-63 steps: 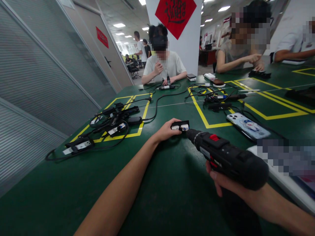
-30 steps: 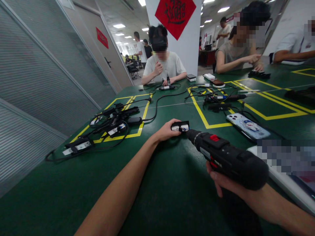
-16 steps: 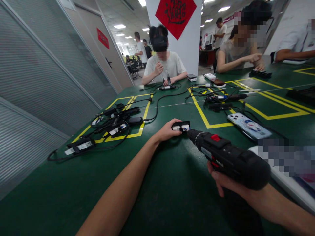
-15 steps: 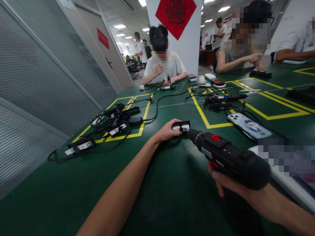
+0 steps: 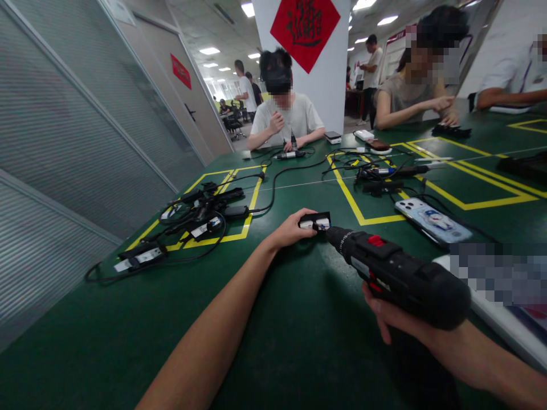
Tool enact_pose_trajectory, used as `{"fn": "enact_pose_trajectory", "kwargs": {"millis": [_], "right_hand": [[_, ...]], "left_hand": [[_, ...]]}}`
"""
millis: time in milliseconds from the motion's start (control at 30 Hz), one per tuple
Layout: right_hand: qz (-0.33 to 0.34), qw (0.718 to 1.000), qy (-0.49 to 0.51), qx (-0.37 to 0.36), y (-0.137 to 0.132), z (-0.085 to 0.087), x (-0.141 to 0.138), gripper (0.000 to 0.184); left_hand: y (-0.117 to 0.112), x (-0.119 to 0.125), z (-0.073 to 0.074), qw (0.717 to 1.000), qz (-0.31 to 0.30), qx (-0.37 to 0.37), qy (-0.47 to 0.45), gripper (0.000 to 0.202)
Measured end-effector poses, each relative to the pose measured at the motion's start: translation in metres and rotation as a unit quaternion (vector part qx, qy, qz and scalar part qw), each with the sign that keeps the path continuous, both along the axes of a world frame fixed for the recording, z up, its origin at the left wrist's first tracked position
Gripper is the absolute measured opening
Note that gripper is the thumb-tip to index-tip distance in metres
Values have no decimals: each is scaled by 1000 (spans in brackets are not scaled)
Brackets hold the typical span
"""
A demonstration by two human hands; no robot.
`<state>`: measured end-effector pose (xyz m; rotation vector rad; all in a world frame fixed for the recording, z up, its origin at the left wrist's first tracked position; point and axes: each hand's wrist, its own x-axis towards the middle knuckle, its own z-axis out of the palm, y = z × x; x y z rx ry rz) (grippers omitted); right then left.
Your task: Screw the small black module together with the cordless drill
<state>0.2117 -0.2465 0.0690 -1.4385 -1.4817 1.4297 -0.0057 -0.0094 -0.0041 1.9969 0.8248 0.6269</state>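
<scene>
Apparently we are working the power drill (image 5: 401, 276) on the small black casing (image 5: 316, 217), which sits on the counter (image 5: 290, 341) just beyond the chuck (image 5: 336, 237); whether they touch, we cannot tell. The next move likely calls for bracing the casing and aligning the drill. Our left hand (image 5: 291, 229) pinches the casing's left end; our right hand (image 5: 402, 319) wraps the drill's handle.

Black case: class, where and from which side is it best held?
Probably by its left end, from the left, as the left hand does: the case is oblong, and the drill has its nose by the right end.
</scene>
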Motion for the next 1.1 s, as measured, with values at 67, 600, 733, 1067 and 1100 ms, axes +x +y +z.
{"fn": "enact_pose_trajectory", "kwargs": {"millis": [67,600,733,1067,1100], "right_hand": [[1,1000,-15,3,1,-1,0,31],[-26,999,-31,20,1,0,-2,32],[-13,1000,17,15,0,0,-2,26],[-8,1000,14,20,2,-1,-2,27],[-11,1000,17,16,1,-1,-2,27]], "left_hand": [[0,0,0,1000,2,2,2,54],[0,0,0,1000,2,-13,-8,55],[-1,0,2,1000,3,-8,1,55],[-3,1,5,1000,6,-10,5,52],[-4,1,6,1000,7,-8,8,52]]}}
